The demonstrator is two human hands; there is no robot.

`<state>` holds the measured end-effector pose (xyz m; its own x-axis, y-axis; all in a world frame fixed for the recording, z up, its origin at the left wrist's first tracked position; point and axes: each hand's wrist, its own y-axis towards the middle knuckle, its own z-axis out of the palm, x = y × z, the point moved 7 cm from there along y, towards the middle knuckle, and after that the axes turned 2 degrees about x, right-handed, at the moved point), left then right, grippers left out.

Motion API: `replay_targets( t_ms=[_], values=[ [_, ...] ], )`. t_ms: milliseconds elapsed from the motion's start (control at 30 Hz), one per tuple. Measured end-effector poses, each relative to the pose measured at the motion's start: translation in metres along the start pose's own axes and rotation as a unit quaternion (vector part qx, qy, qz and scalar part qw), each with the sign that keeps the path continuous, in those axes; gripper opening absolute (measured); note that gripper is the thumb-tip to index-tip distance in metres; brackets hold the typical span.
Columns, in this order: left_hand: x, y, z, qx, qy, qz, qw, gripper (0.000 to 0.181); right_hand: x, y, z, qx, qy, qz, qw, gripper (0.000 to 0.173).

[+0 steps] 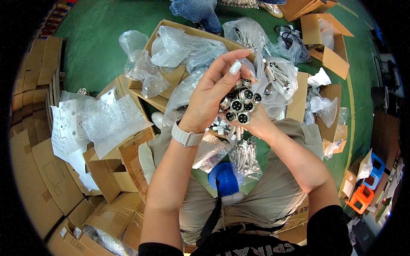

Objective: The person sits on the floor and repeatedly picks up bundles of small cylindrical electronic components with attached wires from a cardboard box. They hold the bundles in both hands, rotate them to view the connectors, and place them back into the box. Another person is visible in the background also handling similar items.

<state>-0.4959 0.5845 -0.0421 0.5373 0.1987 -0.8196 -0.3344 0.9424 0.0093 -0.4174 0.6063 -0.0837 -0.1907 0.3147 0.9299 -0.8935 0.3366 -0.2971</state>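
Note:
A cluster of round metal multi-pin connectors (238, 105) is between my two hands, pin faces towards me. Curved around its upper left side is my left hand (221, 75), thumb raised and fingertips reaching over the far side. My right hand (256, 123) supports the cluster from below and the right, its fingers largely hidden. Just under the connectors, white cable ends with small plugs (221, 128) show. A clear plastic bag of white cables (246, 156) lies lower, between my knees, beside a blue round object (224, 179).
An open cardboard box (179, 80) with bubble wrap (189, 46) stands ahead. To its right are plastic bags of cables (278, 76). Bubble-wrap sheets (115, 121) lie left, near stacked cartons (41, 169). Another person's jeans leg (198, 12) is beyond; plastic stools (362, 198) stand right.

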Motion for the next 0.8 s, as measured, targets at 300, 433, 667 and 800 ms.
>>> replay_targets(
  t_ms=[300, 433, 667, 800],
  values=[
    [-0.006, -0.001, -0.043, -0.179, 0.109, 0.038, 0.977, 0.039, -0.014, 0.008, -0.019, -0.059, 0.194, 0.079, 0.976, 0.024],
    [-0.048, -0.034, -0.078, -0.244, 0.221, 0.053, 0.943, 0.025, -0.010, 0.022, -0.053, -0.134, 0.396, 0.064, 0.906, 0.007],
    [-0.065, -0.210, -0.065, -0.392, 0.450, 0.055, 0.801, 0.041, -0.013, 0.025, -0.094, -0.192, 0.370, 0.031, 0.908, 0.011],
    [-0.003, -0.402, -0.034, -0.469, 0.383, -0.199, 0.770, 0.038, -0.021, 0.018, -0.083, -0.182, 0.344, 0.065, 0.919, 0.012]
  ],
)
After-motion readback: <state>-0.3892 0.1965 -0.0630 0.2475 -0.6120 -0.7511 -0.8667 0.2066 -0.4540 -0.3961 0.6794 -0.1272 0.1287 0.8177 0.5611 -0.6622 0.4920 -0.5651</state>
